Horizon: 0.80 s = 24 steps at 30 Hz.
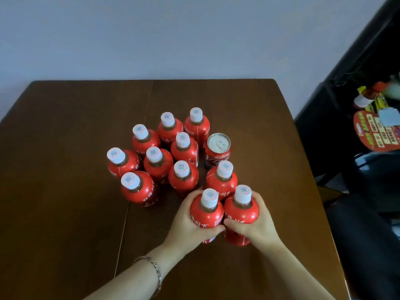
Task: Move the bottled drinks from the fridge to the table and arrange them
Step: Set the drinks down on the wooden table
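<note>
Left hand (188, 221) wraps one bottle (206, 213), right hand (257, 221) wraps another (240, 213); both upright, touching, on table (65, 213) at near edge of bottle cluster (158, 161). Can (217, 150) beside.

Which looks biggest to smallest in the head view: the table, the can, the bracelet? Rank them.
1. Table: by far the largest; everything stands on it.
2. Can: clearly smaller, standing among the bottles.
3. Bracelet: a thin band on the left wrist; it sits nearer the camera, so its place against the can is unsure.
</note>
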### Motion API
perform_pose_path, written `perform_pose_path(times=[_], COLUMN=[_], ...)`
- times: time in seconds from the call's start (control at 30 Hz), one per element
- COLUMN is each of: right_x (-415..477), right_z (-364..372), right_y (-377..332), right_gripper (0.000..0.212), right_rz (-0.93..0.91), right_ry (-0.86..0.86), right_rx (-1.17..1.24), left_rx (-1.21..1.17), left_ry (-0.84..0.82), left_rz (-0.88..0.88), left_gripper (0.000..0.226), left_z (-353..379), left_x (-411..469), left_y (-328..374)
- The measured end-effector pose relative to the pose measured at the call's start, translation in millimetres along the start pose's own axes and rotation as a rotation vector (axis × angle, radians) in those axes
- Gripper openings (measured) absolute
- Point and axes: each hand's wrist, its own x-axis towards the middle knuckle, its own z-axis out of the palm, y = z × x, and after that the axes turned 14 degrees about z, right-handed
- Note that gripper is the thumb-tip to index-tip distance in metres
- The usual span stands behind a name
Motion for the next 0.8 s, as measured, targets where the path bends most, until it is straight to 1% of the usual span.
perform_pose_path(times=[0.03, 0.1, 0.17, 0.2, 0.23, 0.27, 0.33, 0.37, 0.43, 0.5, 0.57, 0.6, 0.7, 0.8], right_x=[-1.8, -6.9, -10.3, -14.3, -21.3, -27.1, -38.7, -41.6, -45.1, -40.6, -33.4, -28.2, -11.2, 4.2], right_z=[0.7, 0.8, 0.1, -1.9, -5.1, -7.2, -12.0, -12.8, -9.3, -0.2, 11.5, 17.7, 29.5, 28.9], right_y=[-0.7, -2.2, 0.9, 0.4, -1.3, -2.6, -3.7, -3.0, -5.5, -8.2, -15.2, -19.5, -34.0, -45.1], right_gripper=[0.080, 0.075, 0.069, 0.067, 0.069, 0.076, 0.090, 0.091, 0.094, 0.099, 0.100, 0.097, 0.092, 0.092], right_rz=[-0.004, -0.025, -0.075, -0.091, -0.088, -0.073, -0.043, -0.014, 0.080, 0.177, 0.222, 0.243, 0.325, 0.355], right_ry=[0.026, 0.101, 0.208, 0.241, 0.253, 0.250, 0.237, 0.224, 0.179, 0.169, 0.144, 0.121, 0.076, 0.041], right_rx=[0.013, -0.014, -0.152, -0.261, -0.382, -0.500, -0.688, -0.725, -0.683, -0.573, -0.476, -0.449, -0.454, -0.521], left_rx=[0.085, 0.338, 0.579, 0.641, 0.647, 0.618, 0.542, 0.510, 0.445, 0.360, 0.276, 0.238, 0.133, 0.186], left_ry=[0.021, 0.026, 0.004, -0.026, -0.057, -0.074, -0.034, 0.010, 0.109, 0.224, 0.351, 0.383, 0.374, 0.315], left_rz=[0.017, 0.044, 0.053, 0.042, 0.010, -0.027, -0.086, -0.110, -0.141, -0.189, -0.267, -0.310, -0.426, -0.517], left_gripper=[0.075, 0.077, 0.086, 0.091, 0.093, 0.094, 0.093, 0.094, 0.095, 0.093, 0.084, 0.078, 0.066, 0.062], left_z=[2.3, 4.6, 1.5, 0.1, -0.3, -2.0, -1.8, -0.6, 3.2, 8.5, 11.6, 11.8, 11.3, 10.3], left_x=[-2.8, -7.0, -10.4, -12.0, -14.8, -16.9, -19.4, -18.2, -15.3, -13.6, -12.0, -10.9, -5.1, -0.1], left_y=[2.4, 8.0, 9.8, 11.1, 13.5, 14.0, 15.9, 16.9, 21.7, 22.4, 21.0, 20.7, 26.1, 30.3])
